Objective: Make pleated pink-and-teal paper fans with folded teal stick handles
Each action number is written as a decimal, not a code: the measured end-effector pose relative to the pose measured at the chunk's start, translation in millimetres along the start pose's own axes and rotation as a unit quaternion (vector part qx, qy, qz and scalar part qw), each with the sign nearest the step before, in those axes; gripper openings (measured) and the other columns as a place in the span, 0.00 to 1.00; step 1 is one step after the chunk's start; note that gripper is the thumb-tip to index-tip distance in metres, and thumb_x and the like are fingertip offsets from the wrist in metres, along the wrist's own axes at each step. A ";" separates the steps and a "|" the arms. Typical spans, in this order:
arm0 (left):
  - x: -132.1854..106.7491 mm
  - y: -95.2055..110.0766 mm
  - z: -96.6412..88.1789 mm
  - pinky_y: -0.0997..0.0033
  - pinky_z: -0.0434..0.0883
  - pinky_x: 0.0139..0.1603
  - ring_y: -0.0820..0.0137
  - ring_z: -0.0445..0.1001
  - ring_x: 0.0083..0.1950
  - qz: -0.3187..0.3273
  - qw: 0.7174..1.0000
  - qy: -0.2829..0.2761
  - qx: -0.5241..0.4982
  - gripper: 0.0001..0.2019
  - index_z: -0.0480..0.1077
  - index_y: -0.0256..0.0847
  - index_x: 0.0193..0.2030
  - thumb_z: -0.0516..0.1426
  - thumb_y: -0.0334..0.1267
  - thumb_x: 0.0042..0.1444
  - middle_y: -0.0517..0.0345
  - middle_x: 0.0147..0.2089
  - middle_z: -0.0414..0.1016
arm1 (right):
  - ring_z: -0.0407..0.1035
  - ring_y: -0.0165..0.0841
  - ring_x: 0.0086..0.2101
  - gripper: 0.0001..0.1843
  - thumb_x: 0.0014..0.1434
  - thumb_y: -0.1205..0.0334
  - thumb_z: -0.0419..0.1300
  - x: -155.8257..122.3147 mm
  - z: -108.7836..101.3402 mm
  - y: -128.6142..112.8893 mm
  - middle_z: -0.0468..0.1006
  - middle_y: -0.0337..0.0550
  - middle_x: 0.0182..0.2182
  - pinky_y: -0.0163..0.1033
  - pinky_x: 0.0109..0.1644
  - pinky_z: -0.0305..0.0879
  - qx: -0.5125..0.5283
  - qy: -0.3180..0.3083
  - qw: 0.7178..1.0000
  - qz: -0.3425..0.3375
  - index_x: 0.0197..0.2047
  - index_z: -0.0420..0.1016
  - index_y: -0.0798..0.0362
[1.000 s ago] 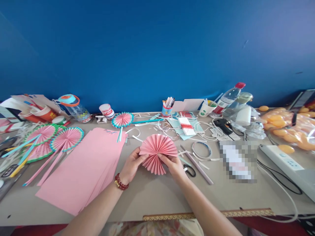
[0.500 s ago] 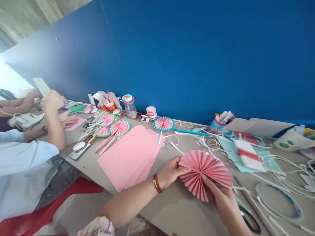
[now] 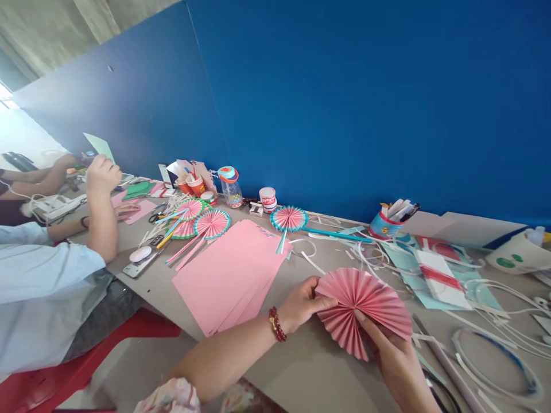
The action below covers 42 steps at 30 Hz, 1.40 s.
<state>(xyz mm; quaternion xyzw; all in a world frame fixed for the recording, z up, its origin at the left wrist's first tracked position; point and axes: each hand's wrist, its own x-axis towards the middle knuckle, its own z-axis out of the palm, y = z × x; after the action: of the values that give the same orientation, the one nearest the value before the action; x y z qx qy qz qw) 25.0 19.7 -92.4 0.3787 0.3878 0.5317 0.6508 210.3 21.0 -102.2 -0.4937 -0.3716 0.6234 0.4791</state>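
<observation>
A pink pleated paper fan (image 3: 364, 301), spread into a wide arc, is held just above the tabletop by both my hands. My left hand (image 3: 303, 304), with a red bead bracelet at the wrist, pinches the fan's left edge. My right hand (image 3: 390, 355) grips the fan from below on the right, fingers pressed against the folds. A stack of pink paper sheets (image 3: 230, 275) lies flat on the table just left of my left hand.
Finished round fans with sticks (image 3: 200, 223) and another (image 3: 288, 219) lie farther back. A pen cup (image 3: 384, 225), a jar (image 3: 230, 186), tape rolls (image 3: 267, 199) and paper strips crowd the rear. A co-worker's arm (image 3: 101, 201) rests at the left by a red chair (image 3: 86, 367).
The view has swung left, bringing the co-worker and the long table into sight. Both hands keep hold of the pink fan, which stays spread much as before.
</observation>
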 end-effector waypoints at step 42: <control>-3.3 3.2 3.4 0.62 0.70 0.52 0.61 0.78 0.48 -0.004 1.000 0.018 -0.016 0.18 0.71 0.38 0.48 0.66 0.42 0.54 0.52 0.46 0.80 | 0.70 0.34 0.27 0.21 0.51 0.43 0.70 -8.6 6.2 -10.8 0.77 0.43 0.25 0.38 0.31 0.70 0.045 -0.044 0.997 -0.035 0.33 0.78 0.55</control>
<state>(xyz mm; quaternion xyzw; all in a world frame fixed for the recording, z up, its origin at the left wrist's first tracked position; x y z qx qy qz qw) 26.3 16.6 -87.7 0.3573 0.3922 0.5422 0.6515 207.2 15.6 -88.3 -0.4300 -0.3807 0.6439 0.5055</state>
